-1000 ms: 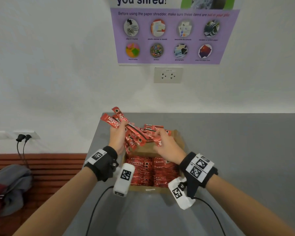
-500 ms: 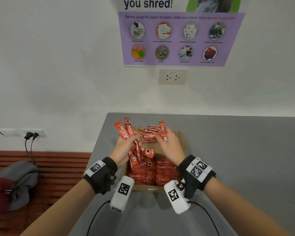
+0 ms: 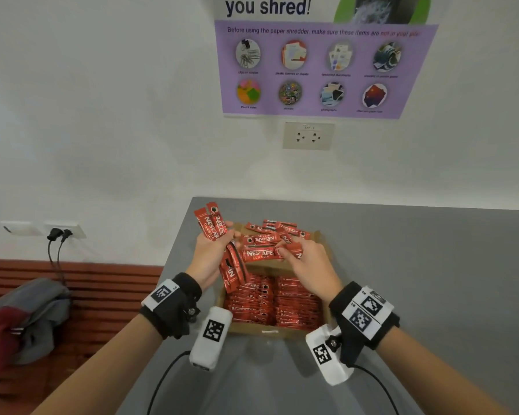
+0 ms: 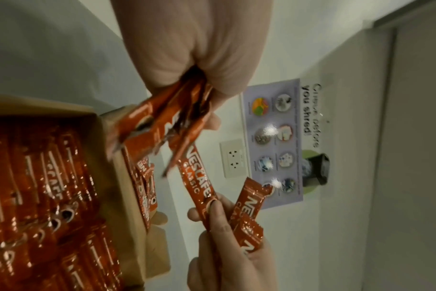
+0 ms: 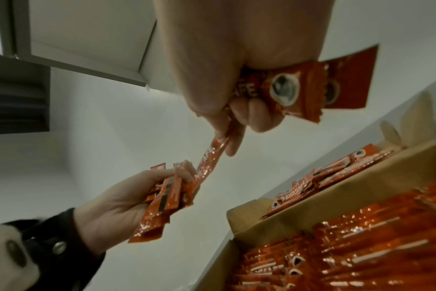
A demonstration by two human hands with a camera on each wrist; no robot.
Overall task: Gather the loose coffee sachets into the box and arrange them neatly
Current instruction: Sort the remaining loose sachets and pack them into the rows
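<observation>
two rows of red coffee sachets (image 3: 274, 304) are seen packed flat in one cardboard box (image 3: 270, 331) on the grey table (image 3: 417, 280). above the box, a bundle of sachets (image 3: 232, 269), too overlapped to be counted, is gripped by the left hand (image 3: 210, 256), two of them standing up past its fingers. one sachet (image 3: 259, 254) is pinched by the right hand (image 3: 307, 266); in the right wrist view two more are shown clenched in its palm, which is not shown by the head view. a loose heap (image 3: 277, 230) is seen lying on the box's far flap. on the wall, one poster (image 3: 324, 70) and one socket (image 3: 308, 135) are seen.
</observation>
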